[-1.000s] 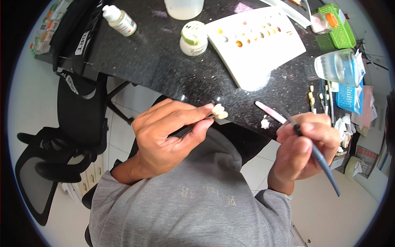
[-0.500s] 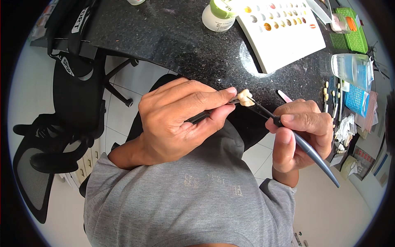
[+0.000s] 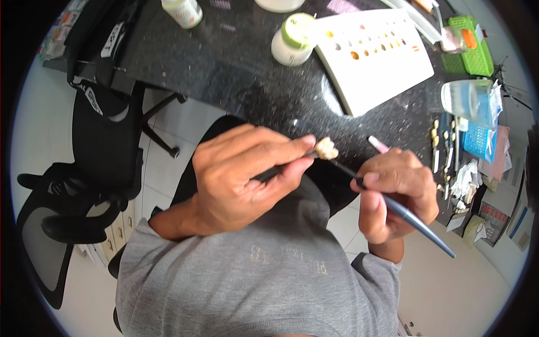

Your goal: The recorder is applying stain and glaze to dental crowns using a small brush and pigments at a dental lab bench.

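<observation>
My left hand [image 3: 241,177] grips a thin dark holder with a small cream tooth-shaped piece [image 3: 326,149] at its tip, held up in front of my chest. My right hand [image 3: 396,191] holds a slim blue-grey brush [image 3: 404,212] like a pen, and its fine tip touches the cream piece from the right. A second, pink-ended tool [image 3: 378,144] sticks up out of the same hand. Both hands hover over my lap, just in front of the edge of the black speckled table [image 3: 224,67].
On the table lie a white palette [image 3: 373,62] with small colour wells, a white jar with a green lid [image 3: 292,39], a white bottle [image 3: 182,11], a green basket [image 3: 470,48], a clear cup [image 3: 469,98] and several small tools at right. A black office chair [image 3: 84,163] stands at left.
The brush tip has come onto the cream piece, after being held apart from it a second ago. Both hands sit lower and closer to my chest, and the view has tilted down.
</observation>
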Action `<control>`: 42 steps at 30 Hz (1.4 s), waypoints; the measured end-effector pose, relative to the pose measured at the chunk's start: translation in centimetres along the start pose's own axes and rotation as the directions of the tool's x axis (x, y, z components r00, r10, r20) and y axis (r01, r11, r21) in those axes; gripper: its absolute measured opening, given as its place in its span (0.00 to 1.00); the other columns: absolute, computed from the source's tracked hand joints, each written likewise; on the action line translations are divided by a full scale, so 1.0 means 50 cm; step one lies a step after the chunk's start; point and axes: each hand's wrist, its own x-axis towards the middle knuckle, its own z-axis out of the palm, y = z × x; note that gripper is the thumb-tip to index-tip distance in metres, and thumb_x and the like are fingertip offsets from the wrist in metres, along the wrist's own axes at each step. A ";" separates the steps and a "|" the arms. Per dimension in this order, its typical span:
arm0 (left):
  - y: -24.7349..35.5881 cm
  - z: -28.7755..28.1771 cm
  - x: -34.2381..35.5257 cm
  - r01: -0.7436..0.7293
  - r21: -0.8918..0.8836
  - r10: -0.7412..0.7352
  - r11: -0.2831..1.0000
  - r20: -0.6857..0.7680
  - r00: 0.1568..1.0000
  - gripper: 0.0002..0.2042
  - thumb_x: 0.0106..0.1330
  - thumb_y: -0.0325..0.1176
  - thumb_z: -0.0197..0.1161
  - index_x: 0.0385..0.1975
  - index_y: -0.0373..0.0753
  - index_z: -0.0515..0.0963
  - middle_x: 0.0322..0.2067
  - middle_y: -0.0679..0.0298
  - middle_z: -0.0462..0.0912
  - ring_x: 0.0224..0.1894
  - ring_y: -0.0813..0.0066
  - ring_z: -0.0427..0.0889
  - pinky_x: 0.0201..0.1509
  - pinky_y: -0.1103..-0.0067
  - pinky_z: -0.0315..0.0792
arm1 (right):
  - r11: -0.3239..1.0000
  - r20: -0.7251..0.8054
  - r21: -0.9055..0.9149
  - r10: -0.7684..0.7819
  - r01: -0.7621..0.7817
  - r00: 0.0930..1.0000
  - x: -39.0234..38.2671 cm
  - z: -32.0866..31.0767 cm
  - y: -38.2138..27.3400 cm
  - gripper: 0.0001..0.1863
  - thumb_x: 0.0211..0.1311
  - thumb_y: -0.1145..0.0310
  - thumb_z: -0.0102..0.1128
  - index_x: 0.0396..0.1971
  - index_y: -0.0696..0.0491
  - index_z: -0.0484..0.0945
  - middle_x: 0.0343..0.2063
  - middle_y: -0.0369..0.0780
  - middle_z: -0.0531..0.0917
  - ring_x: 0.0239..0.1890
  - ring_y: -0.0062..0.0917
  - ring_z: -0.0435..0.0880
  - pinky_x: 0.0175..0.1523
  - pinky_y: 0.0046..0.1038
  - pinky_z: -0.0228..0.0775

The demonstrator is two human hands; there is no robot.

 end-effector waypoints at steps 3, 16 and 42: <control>0.003 -0.004 0.000 0.009 -0.007 -0.009 1.000 0.017 1.000 0.11 0.44 0.20 0.71 0.30 0.34 0.83 0.23 0.63 0.83 0.22 0.76 0.81 0.23 0.84 0.72 | 0.996 -0.146 0.065 0.072 -0.063 0.987 -0.004 -0.013 0.001 0.08 0.48 0.82 0.60 0.30 0.65 0.74 0.21 0.43 0.80 0.19 0.24 0.79 0.23 0.20 0.72; -0.018 -0.033 -0.014 0.172 -0.173 -0.147 0.970 0.150 0.978 0.12 0.46 0.19 0.70 0.33 0.32 0.82 0.25 0.60 0.85 0.27 0.75 0.85 0.30 0.84 0.77 | 0.905 -0.100 -0.004 0.422 -0.424 0.901 0.154 -0.063 0.070 0.07 0.62 0.75 0.57 0.33 0.64 0.73 0.23 0.41 0.79 0.27 0.24 0.83 0.38 0.22 0.76; -0.033 -0.034 -0.016 0.140 -0.205 -0.104 0.969 0.180 0.978 0.10 0.50 0.24 0.69 0.33 0.32 0.82 0.22 0.61 0.84 0.22 0.78 0.84 0.25 0.88 0.76 | 0.851 -0.011 -0.089 0.519 -0.518 0.855 0.164 -0.056 0.083 0.04 0.57 0.79 0.58 0.30 0.64 0.75 0.27 0.40 0.80 0.26 0.18 0.80 0.33 0.18 0.74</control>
